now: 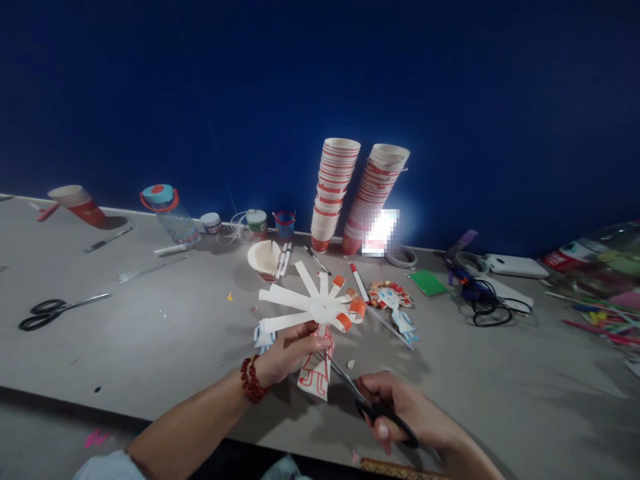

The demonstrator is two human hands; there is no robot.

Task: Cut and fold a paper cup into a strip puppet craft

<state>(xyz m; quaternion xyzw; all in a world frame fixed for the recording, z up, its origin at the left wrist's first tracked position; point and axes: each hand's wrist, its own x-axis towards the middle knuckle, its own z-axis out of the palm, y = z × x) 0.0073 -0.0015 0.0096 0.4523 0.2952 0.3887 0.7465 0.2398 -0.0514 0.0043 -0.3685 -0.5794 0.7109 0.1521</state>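
My left hand [287, 350], with a red bead bracelet at the wrist, pinches a paper doll [314, 379] with a dress and legs drawn in red. Above its fingers spreads a cut paper cup [324, 309], its white strips fanned outward and some curled to show orange; how it joins the doll is hidden by the fingers. My right hand [400, 403] is closed around the black handles of the scissors [345, 378]. Their blades reach the doll's edge just below my left thumb. Behind lies a finished-looking paper doll [390, 298] with curled orange strips and a blue dress.
Two tall stacks of paper cups [330, 193] stand against the blue wall. Another pair of scissors [50, 312] lies at the left, near a water bottle [170, 213]. A cut cup [263, 259], markers [284, 260], a green pad [427, 283] and black cable [485, 307] surround the work.
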